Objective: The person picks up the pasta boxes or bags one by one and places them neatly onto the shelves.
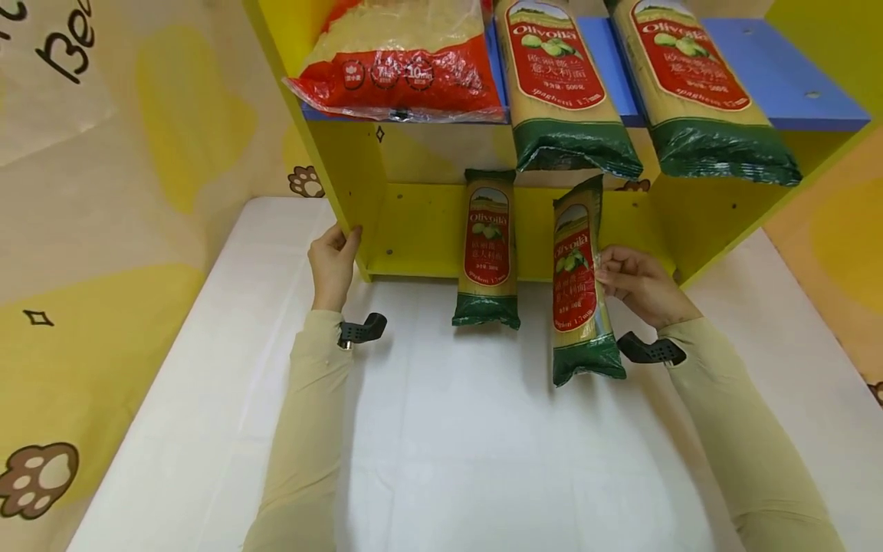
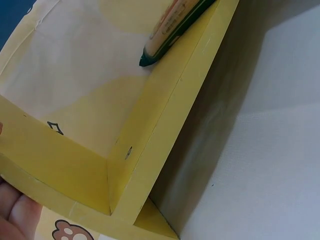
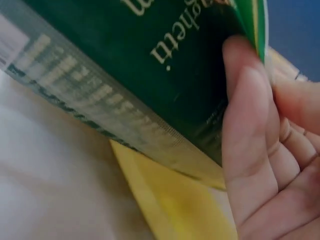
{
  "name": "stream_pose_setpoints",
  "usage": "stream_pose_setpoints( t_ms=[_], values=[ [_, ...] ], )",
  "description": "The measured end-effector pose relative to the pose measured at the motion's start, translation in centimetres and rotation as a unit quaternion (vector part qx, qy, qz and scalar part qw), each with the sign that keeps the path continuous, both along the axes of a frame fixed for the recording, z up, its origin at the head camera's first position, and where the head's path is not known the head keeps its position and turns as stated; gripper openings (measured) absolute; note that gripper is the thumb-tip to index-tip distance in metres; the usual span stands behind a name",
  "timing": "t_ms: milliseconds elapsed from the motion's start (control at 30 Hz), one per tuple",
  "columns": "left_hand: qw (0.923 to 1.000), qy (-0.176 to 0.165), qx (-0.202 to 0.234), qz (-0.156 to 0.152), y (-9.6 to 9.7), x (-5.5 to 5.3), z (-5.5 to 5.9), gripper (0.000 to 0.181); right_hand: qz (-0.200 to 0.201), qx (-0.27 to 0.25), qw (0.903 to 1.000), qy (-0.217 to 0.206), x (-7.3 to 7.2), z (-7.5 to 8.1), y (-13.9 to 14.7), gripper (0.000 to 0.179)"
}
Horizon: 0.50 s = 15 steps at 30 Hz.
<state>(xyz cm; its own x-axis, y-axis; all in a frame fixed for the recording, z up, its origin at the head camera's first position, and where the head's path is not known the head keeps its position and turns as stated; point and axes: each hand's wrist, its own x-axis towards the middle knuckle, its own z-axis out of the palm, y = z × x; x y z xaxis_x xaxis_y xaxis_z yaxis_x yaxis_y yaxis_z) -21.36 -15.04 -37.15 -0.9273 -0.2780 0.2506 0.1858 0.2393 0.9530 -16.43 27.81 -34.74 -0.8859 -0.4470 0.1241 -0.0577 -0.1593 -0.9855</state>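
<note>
My right hand (image 1: 638, 285) pinches the right edge of a spaghetti pack (image 1: 576, 284), which is tilted and in front of the lower yellow shelf. In the right wrist view its green back (image 3: 150, 65) shows, with thumb and fingers (image 3: 247, 125) at the pack's edge. My left hand (image 1: 333, 264) grips the left side panel (image 1: 345, 161) of the yellow shelf unit; in the left wrist view the fingers (image 2: 17, 210) lie at that panel's outer side. Another spaghetti pack (image 1: 488, 245) lies on the lower shelf board (image 1: 421, 230), its green end over the front edge.
On the blue upper shelf (image 1: 773, 77) lie a red-and-clear bag (image 1: 414, 69) and two spaghetti packs (image 1: 569, 84), (image 1: 704, 84), their ends jutting past its front edge. The unit stands on a white-covered table (image 1: 455, 429), against a patterned wall covering (image 1: 172, 138).
</note>
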Motion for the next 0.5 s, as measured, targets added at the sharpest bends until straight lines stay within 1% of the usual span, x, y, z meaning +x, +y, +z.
stream_pose_setpoints(
  t_ms=[133,267,400,500],
  values=[
    [1.0,-0.004,-0.001,0.0,0.1,0.1,-0.2,0.03,-0.006,-0.03,0.9993,-0.022,-1.1,-1.3,0.6,0.022],
    [0.9999,0.013,0.006,-0.004,0.2,0.1,-0.3,0.028,-0.018,-0.035,0.9988,-0.028,-2.2,-1.7,1.2,0.021],
    [0.9997,0.022,0.008,-0.002,0.1,0.0,-0.2,0.028,-0.055,0.003,0.9977,-0.039,-3.4,-1.5,1.6,0.015],
    [0.9998,0.021,0.004,0.002,0.0,0.0,-0.1,0.028,-0.091,0.056,0.9931,-0.048,-4.5,-1.0,1.6,0.011]
  ],
)
